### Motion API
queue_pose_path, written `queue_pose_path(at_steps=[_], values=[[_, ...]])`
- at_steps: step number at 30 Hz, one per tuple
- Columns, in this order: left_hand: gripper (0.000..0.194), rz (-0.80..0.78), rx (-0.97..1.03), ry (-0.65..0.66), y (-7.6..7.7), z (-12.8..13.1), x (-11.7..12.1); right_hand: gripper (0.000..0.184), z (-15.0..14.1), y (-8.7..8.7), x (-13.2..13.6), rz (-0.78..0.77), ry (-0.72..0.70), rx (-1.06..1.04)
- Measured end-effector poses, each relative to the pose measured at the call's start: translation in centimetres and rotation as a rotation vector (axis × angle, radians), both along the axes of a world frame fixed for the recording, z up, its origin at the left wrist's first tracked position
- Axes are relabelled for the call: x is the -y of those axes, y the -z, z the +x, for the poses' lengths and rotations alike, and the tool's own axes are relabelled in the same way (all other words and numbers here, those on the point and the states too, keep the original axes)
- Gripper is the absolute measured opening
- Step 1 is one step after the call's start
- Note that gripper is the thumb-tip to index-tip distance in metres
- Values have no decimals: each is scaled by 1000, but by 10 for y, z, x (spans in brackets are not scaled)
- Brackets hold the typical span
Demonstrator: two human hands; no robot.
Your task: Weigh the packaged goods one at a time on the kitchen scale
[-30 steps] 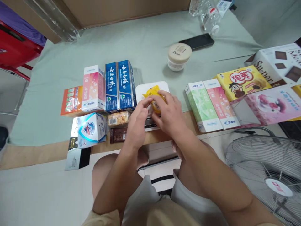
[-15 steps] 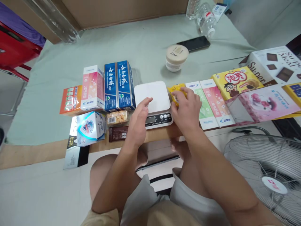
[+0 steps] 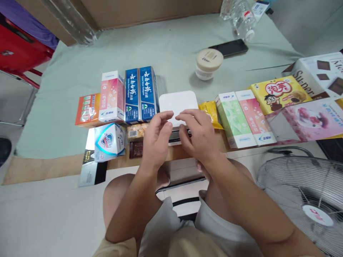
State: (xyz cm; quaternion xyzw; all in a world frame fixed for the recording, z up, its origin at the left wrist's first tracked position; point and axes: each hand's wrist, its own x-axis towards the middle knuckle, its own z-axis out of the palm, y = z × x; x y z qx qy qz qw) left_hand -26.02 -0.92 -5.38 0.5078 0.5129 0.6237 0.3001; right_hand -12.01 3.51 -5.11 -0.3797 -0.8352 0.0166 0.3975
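A white kitchen scale (image 3: 177, 101) lies at the near edge of the table, its display partly covered by my hands. Over its left front corner, my left hand (image 3: 157, 141) is loosely curved, thumb and fingers apart, holding nothing. My right hand (image 3: 198, 134) hovers above the scale's front and button panel, also empty with its fingers spread. The fingertips of both hands come close together. Just right of the scale rests a yellow packet (image 3: 216, 114). Left of my left hand are a clear-wrapped snack (image 3: 136, 132) and a dark brown packet (image 3: 135, 150).
Blue toothpaste boxes (image 3: 132, 94), a pink box (image 3: 112, 98), an orange box (image 3: 87, 109) and a white-blue soap box (image 3: 107, 142) stand left. To the right are a green box (image 3: 237, 123) and a yellow snack box (image 3: 280, 92). Behind sit a Dove jar (image 3: 209, 63) and a phone (image 3: 233, 48).
My right hand has left the yellow packet and moved left over the scale. The packet now lies free beside the green box. My left hand stays near the scale's left side.
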Motion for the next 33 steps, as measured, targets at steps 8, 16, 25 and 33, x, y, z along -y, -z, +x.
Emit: queue_pose_path(at_steps=[8,16,25,33], values=[[36,-141,-268,-238,16,-33,38,28,-49,7,16,-147,-59,146],[57,-331,-284,-297,27,-41,53,27,-80,19,31,-231,-43,274],[53,-175,-283,-299,17,-31,66,24,-79,25,21,-261,-35,137],[61,41,-322,-273,6,-14,83,24,-63,17,18,-98,-99,-33]])
